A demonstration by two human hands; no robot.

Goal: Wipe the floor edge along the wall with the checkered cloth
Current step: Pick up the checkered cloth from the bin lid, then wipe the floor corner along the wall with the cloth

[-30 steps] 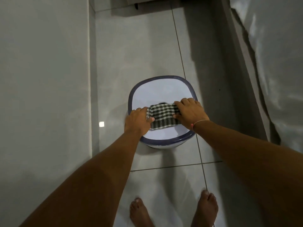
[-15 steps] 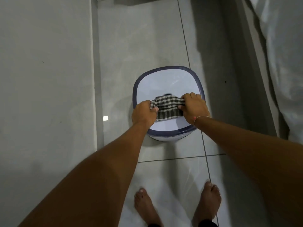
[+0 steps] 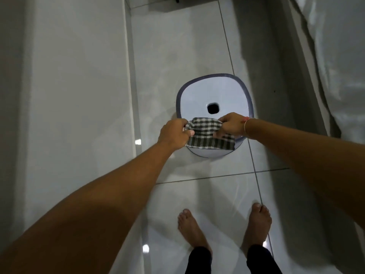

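Both hands grip the cloth, one at each end, above the near edge of a stool. The left hand is clenched round the cloth's left end, fingers curled under and thumb pressed over the top fold. The right hand pinches the upper right corner, fingers bunched tight on the fabric; a thin band circles that wrist.

The cloth is dark and white checked, stretched between the two hands with its top edge gathered and its lower part hanging flat, covering the stool's near rim. Whether it touches the stool cannot be told. The stool has a pale seat with a darker rim and a dark hole near the middle, just beyond the cloth.

The stool stands on a glossy tiled floor. A pale wall runs along the left, meeting the floor at an edge well left of the cloth. At right, a wrinkled pale sheet hangs. Two bare feet stand on the tiles below the stool, dark trouser cuffs at the ankles.
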